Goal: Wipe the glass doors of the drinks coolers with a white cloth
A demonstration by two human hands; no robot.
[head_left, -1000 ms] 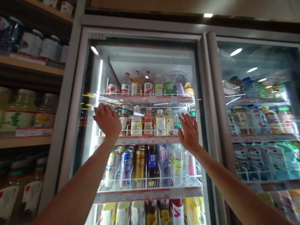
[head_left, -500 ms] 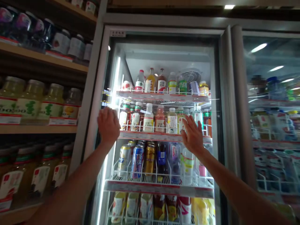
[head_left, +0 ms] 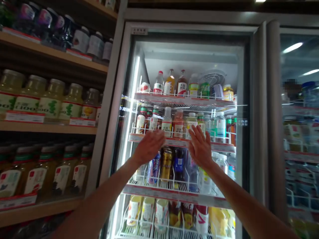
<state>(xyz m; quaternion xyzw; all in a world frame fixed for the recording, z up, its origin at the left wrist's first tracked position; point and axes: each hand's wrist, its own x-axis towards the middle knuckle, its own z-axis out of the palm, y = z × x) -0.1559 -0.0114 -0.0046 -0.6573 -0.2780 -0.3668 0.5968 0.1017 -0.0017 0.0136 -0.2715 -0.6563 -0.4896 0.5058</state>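
Both my arms stretch out before a lit drinks fridge [head_left: 186,26] with a glass front. My left hand [head_left: 150,145] is open, its fingers extended towards the right and slightly blurred. It overlaps the rail of the second shelf and partly hides a blue can [head_left: 154,169]. My right hand [head_left: 200,146] is open too, fingers spread and pointing up, with nothing held. It lines up with a pale-labelled bottle [head_left: 191,123] on the second shelf. Whether either hand touches the glass, I cannot tell. A gold can [head_left: 166,164] shows between the hands.
Wooden shelves [head_left: 47,127] with several juice bottles [head_left: 71,101] stand at the left. A vertical metal bar [head_left: 273,116] separates this fridge from another glass-fronted fridge at the right. Bottles fill the lower wire shelf [head_left: 171,196]. Light reflections lie across the glass.
My left hand has swung right and inward, from the fridge's left frame to before the shelves. My right hand has shifted slightly left against the shelves. The view has turned a little left.
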